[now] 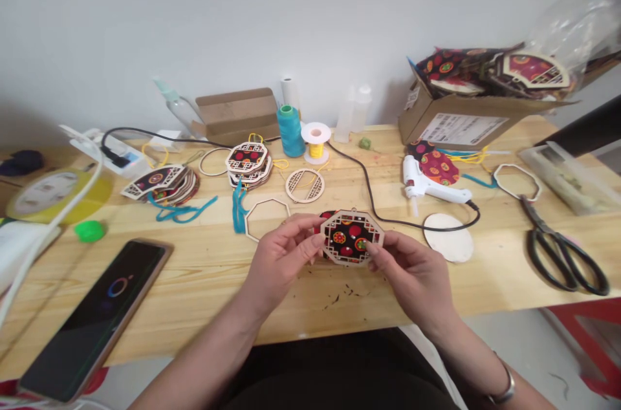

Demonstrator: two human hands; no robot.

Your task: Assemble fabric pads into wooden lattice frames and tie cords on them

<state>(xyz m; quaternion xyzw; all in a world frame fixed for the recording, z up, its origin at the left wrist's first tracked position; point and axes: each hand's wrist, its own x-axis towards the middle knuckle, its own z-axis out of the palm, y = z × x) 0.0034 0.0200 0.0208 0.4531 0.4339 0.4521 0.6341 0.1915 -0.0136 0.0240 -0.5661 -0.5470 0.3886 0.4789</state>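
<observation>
Between my two hands is an octagonal wooden lattice frame (352, 237) with dark patterned fabric in red, orange and green showing through it. My left hand (291, 251) pinches its left edge, where a bit of fabric sticks out behind the wood. Thumb and fingers of my right hand (412, 268) grip the right edge. Just behind my left hand lies a plain octagonal wooden ring (266, 219). A round lattice piece (305, 186) rests farther back. Beside my right hand is a white disc (449, 238), and behind it a white glue gun (431, 187).
Black scissors (565, 251) lie at the right. A cardboard box (456, 119) full of pieces stands at the back right. Stacked ornaments (248, 164), a teal thread spool (291, 130) and a yellow thread spool (316, 141) are behind. A phone (97, 319) lies front left; a black cable (366, 183) crosses the table.
</observation>
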